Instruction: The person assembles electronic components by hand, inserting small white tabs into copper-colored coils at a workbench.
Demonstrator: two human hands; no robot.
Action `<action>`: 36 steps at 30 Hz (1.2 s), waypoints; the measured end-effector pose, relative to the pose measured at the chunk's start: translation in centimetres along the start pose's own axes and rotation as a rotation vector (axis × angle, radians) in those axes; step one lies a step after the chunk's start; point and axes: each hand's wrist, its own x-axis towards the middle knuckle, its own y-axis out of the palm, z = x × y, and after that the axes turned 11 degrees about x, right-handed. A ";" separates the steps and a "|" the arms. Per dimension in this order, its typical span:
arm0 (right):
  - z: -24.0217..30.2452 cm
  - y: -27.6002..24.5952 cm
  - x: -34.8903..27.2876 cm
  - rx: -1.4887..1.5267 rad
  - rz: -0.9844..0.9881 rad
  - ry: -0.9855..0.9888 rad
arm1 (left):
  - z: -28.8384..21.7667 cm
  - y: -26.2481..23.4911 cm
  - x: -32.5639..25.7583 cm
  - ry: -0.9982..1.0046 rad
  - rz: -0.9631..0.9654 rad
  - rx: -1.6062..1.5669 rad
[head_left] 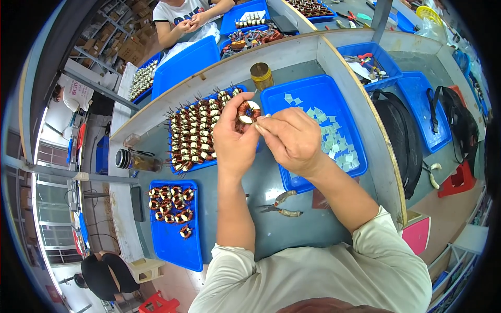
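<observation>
My left hand [233,136] grips a copper-wound ring coil [243,109] with whitish parts, held up over the bench between two trays. Thumb and fingertips of my right hand [293,136] are pinched together at the coil's right edge; what they hold, if anything, is too small to make out. Behind my left hand, rows of similar coils with wire ends sticking up fill a blue tray [194,168]. Under and beyond my right hand lies another blue tray [276,95] with many small pale green square pieces [334,140] scattered in it.
At the left, a smaller blue tray [178,245] carries several loose coils. Pliers [284,204] lie on the grey bench near my right forearm. A yellowish jar [262,76] and a dark-lidded bottle [136,160] stand near the wooden partitions. Across the bench, another person's hands [192,23] are together.
</observation>
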 end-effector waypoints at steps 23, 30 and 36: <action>-1.4 -4.1 1.6 0.294 0.229 0.270 | -0.4 1.5 -0.9 -0.072 0.386 0.059; -2.0 -4.4 1.8 0.360 0.314 0.413 | 1.2 1.8 -0.1 -0.124 0.432 -0.029; -1.2 -4.5 2.5 0.466 0.069 0.634 | 0.9 1.7 -0.5 -0.090 0.176 -0.289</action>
